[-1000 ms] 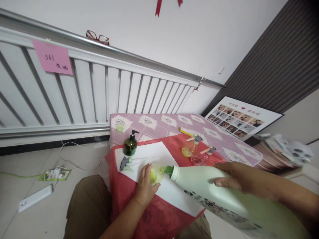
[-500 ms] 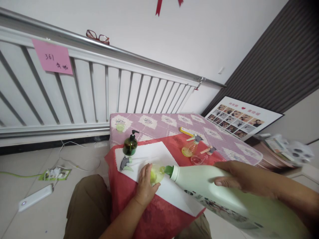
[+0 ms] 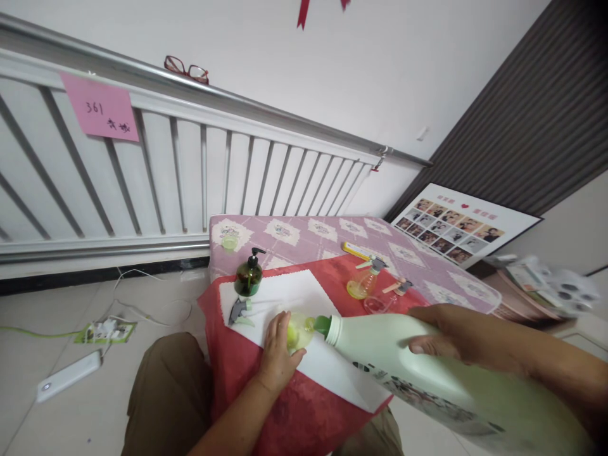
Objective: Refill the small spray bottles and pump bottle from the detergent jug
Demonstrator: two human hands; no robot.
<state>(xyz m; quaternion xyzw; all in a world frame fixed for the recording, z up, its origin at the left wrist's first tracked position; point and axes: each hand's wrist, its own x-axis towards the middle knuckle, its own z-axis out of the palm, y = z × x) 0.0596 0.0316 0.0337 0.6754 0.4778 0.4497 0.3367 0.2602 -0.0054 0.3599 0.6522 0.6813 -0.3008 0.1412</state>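
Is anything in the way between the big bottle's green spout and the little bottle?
Nothing visible is: the green spout sits right by the mouth of the little bottle. The left hand holds its other end.

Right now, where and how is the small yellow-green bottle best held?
Probably around the body of the small yellow-green bottle, from the left, as the left hand does: its neck is on the right, next to the green spout of the large bottle.

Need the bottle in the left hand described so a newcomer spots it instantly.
On the purple-patterned tablecloth, find the red cloth, then the white sheet. There the left hand holds a small translucent bottle; unlike the grey-triggered spray bottle, its neck carries no trigger.
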